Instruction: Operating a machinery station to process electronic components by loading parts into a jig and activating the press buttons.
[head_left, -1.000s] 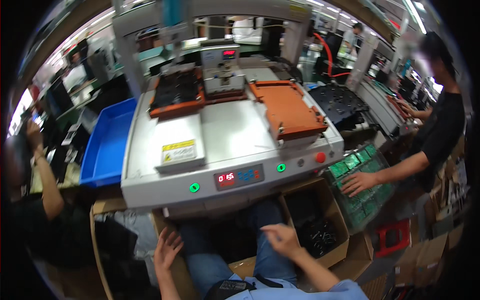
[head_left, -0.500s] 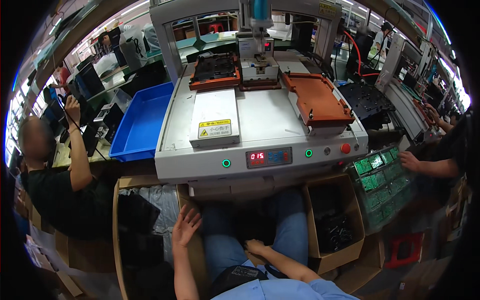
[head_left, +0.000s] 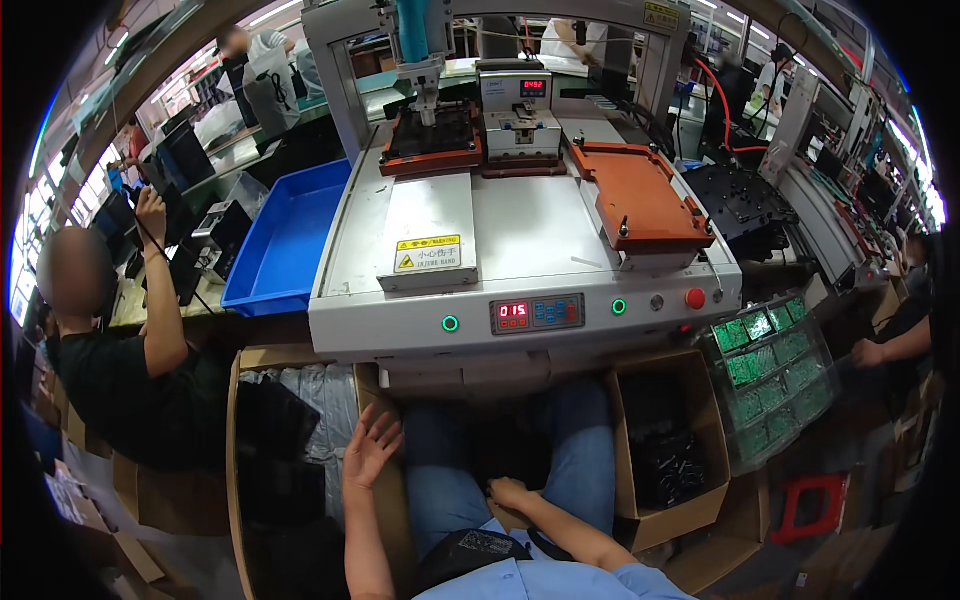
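Observation:
My left hand (head_left: 372,450) is raised with its fingers spread, holding nothing, above the inner edge of the left cardboard box (head_left: 366,385). That box holds dark flat pieces (head_left: 275,420) and grey plastic-wrapped packs (head_left: 318,400). My right hand (head_left: 510,492) rests in my lap between my thighs, its fingers curled in; I see nothing in it. Before me stands a white automatic screwdriving machine (head_left: 520,220). Its driver head (head_left: 425,85) is over a black part (head_left: 435,132) in the left orange fixture (head_left: 420,165). The right orange fixture (head_left: 640,190) carries no black part.
A blue tray (head_left: 290,235) lies left of the machine. To my right are a cardboard box of small black parts (head_left: 665,465) and a clear tray of green circuit boards (head_left: 770,375). Co-workers sit left (head_left: 120,390) and right (head_left: 895,345). A red plastic stool (head_left: 808,508) stands low right.
The driver head has moved left from the central screw feeder to the left fixture. The right co-worker's hand has drawn away from the circuit boards. My hands have hardly moved.

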